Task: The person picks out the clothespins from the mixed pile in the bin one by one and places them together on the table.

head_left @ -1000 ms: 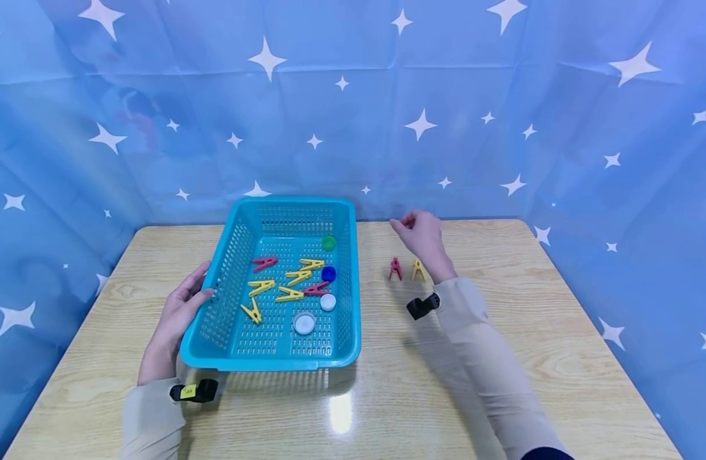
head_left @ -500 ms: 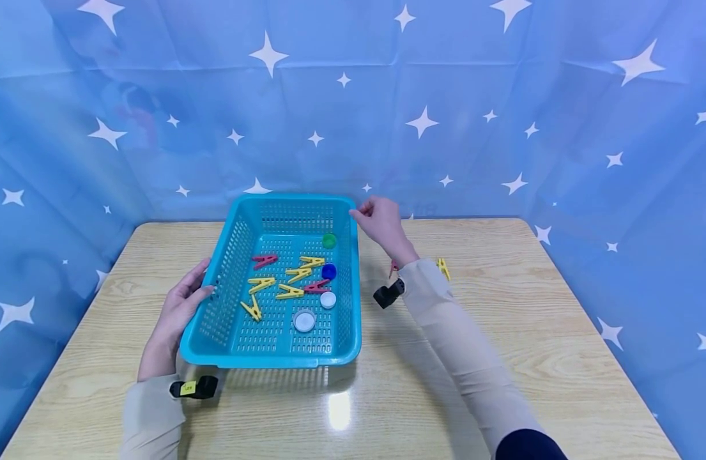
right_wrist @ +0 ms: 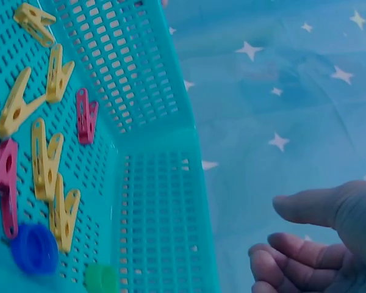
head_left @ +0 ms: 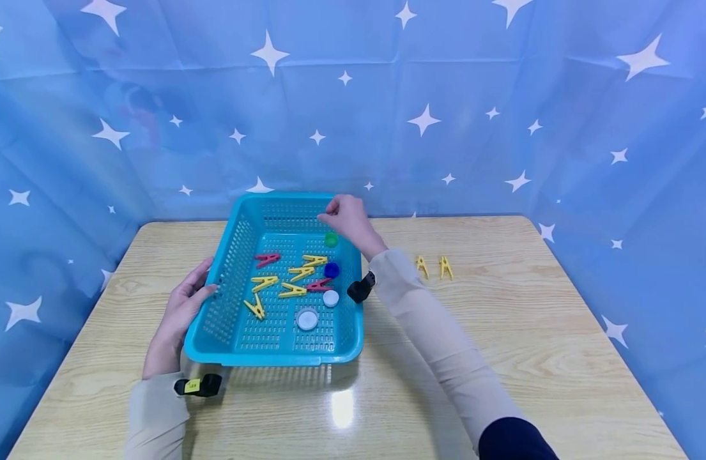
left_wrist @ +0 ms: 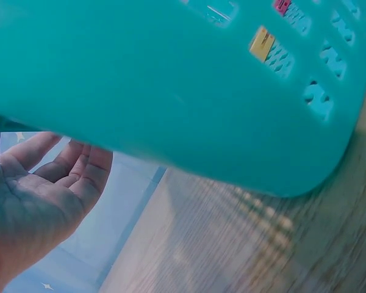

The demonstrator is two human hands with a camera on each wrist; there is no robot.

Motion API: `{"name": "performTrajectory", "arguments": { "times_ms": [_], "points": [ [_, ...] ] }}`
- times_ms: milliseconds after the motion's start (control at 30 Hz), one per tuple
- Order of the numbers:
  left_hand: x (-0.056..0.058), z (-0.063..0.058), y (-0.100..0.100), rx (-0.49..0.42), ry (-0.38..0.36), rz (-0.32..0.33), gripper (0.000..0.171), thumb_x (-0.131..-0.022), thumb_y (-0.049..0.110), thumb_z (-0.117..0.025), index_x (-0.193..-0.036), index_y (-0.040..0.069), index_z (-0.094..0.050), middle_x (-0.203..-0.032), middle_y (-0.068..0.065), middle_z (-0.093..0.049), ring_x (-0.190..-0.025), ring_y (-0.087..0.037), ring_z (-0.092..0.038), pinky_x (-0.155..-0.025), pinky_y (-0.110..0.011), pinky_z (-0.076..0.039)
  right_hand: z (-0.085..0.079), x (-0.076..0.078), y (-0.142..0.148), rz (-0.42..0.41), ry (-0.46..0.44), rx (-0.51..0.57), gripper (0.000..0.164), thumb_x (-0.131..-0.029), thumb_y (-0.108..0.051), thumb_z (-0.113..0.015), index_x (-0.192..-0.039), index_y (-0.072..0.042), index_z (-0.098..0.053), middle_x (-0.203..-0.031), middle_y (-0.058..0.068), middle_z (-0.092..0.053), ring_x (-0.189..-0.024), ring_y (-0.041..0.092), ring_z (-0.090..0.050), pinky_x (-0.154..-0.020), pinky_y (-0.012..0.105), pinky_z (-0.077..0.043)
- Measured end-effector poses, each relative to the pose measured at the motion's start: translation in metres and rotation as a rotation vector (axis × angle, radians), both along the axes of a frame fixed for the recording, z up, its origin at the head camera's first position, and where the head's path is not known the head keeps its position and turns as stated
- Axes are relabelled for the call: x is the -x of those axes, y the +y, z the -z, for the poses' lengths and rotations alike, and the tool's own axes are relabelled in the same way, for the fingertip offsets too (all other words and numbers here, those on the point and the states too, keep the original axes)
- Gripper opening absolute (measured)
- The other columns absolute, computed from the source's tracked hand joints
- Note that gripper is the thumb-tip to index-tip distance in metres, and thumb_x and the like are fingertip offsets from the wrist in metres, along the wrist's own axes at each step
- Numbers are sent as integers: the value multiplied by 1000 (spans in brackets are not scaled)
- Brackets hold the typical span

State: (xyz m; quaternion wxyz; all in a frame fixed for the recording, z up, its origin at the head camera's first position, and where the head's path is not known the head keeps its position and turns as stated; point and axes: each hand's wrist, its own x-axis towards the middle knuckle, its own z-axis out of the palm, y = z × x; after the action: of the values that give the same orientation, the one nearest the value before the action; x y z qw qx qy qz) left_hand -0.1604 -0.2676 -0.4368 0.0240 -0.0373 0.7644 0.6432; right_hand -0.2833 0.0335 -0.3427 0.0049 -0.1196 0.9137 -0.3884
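In the head view, my left hand (head_left: 183, 306) grips the left rim of a turquoise plastic basket (head_left: 272, 359), thumb at the rim and fingers along the outer side. In the left wrist view, the fingers (left_wrist: 91, 171) curve by the edge of the basket wall (left_wrist: 128, 91). Above the basket's far right corner is my right hand (head_left: 353, 223). Its thumb and fingertips stand apart in the right wrist view, nothing visible between them. Inside the basket lie several yellow clothespins (head_left: 293, 291), red clothespins (head_left: 268, 259), a green cap (head_left: 331, 239), a blue cap (head_left: 331, 270) and white caps (head_left: 331, 298).
Two yellow clothespins (head_left: 446, 268) rest on the wooden table (head_left: 531, 319), right of the basket. A blue cloth with white stars (head_left: 329, 102) hangs behind and beside the table. My right forearm (head_left: 445, 358) crosses over the tabletop.
My right hand has moved left from above the table to over the basket. My forearm now covers the spot where a red clothespin lay on the table. The left hand keeps its hold.
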Motion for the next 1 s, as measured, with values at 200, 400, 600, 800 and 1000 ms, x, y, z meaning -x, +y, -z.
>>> {"name": "performTrajectory", "arguments": {
  "times_ms": [200,400,600,800,1000],
  "points": [
    [1,0,1,8,-11,2,58,-99,23,-47,-151,18,-21,-146,-18,-29,-118,-17,-41,-78,-16,-46,4,3,-20,-39,-97,-74,29,-88,-17,-67,-109,1,-60,-108,11,-60,-88,20,-57,-82,34,-48],
    [1,0,0,4,-13,1,58,-99,23,-47,-151,19,-21,-146,-18,-29,-119,-18,-41,-78,-17,-46,14,7,-39,-78,-165,-139,22,-86,-13,-69,-102,-1,-59,-107,8,-57,-82,18,-50,-78,32,-46],
    [1,0,0,-8,-12,6,58,-99,20,-46,-151,18,-19,-147,-19,-27,-121,-21,-39,-77,-16,-46,27,14,-53,-101,-231,-182,28,-87,-8,-66,-76,-11,-40,-74,-1,-36,-59,13,-22,-60,28,-32],
    [1,0,0,-13,-8,7,58,-99,19,-45,-151,17,-20,-147,-19,-28,-119,-17,-41,-77,-16,-46,37,18,-57,-110,-233,-199,6,-88,-4,-60,-87,-4,-55,-89,5,-50,-66,15,-33,-61,27,-34],
    [1,1,-1,-19,0,4,58,-99,20,-47,-151,16,-21,-145,-19,-30,-116,-14,-42,-78,-16,-46,51,24,-59,-116,-288,-222,45,-92,-5,-53,-55,-13,-28,-54,-1,-16,-49,14,-14,-55,27,-24]
  ]
}}
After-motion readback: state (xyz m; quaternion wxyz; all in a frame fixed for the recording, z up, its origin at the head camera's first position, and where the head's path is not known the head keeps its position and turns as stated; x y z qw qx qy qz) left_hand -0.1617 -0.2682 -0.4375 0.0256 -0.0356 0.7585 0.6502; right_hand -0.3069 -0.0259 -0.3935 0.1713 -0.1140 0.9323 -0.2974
